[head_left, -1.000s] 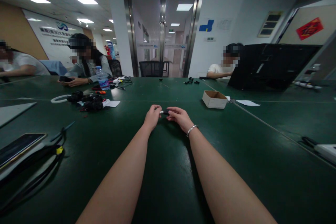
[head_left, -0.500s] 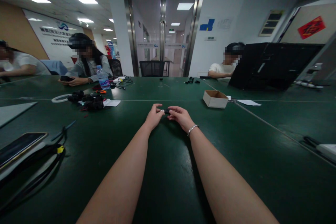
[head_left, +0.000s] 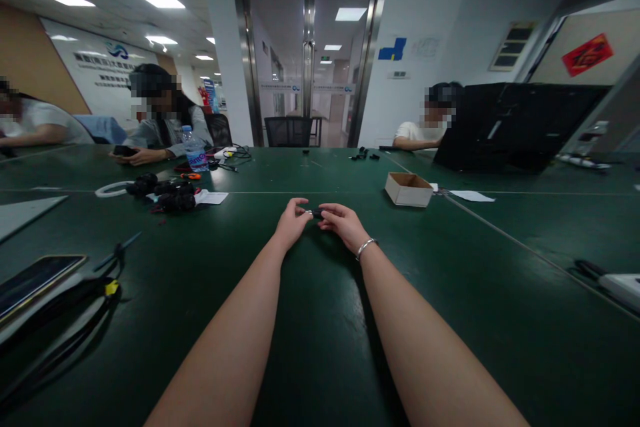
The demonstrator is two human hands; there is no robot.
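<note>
Between my two hands, just above the green table, is a small dark piece with a shiny metal end on its left. It is too small for me to tell its kind. My left hand pinches the metal end between thumb and fingers. My right hand, with a silver bracelet at the wrist, is closed on the dark end. The fingers hide part of the piece. Right of my hands stands an open cardboard box; its floor is not visible.
Black cables and gear lie at left beside a water bottle. A phone and looped cables are near left. Small black pieces lie at the far side. A black monitor stands at right. Other people sit around the table.
Both hands keep their grip on the small dark piece, with hardly any movement. The whole view has shifted very slightly.
</note>
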